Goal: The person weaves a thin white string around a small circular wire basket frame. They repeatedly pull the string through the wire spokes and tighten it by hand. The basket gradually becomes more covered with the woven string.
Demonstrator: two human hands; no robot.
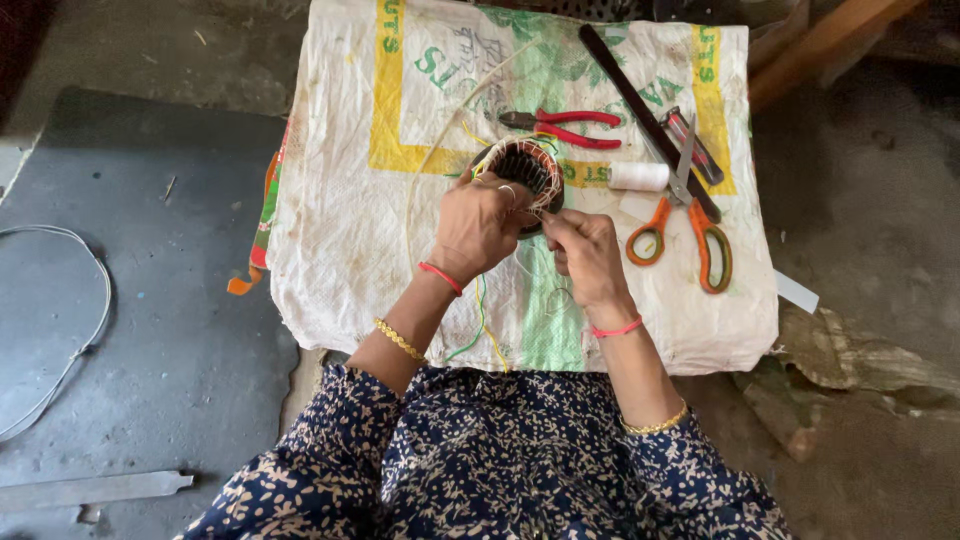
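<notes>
A round dark motor stator [524, 165] wound with copper coils stands tilted on a white woven sack [340, 250]. My left hand [477, 225] grips its near left side, a ring on one finger. My right hand [585, 250] sits just right of it, fingertips pinched on a thin white thread at the coil's edge. Green and yellow wires [484, 330] trail from the stator toward my lap. A pale sleeve tube [440, 150] arcs away from the stator toward the upper left.
Red-handled pliers [565, 127], a white thread spool [638, 176], orange-handled scissors [690, 230] and a long black strip [640, 105] lie beyond and right of the stator. A grey wire loop [85, 330] and a flat metal bar [95, 488] lie on the dark mat at left.
</notes>
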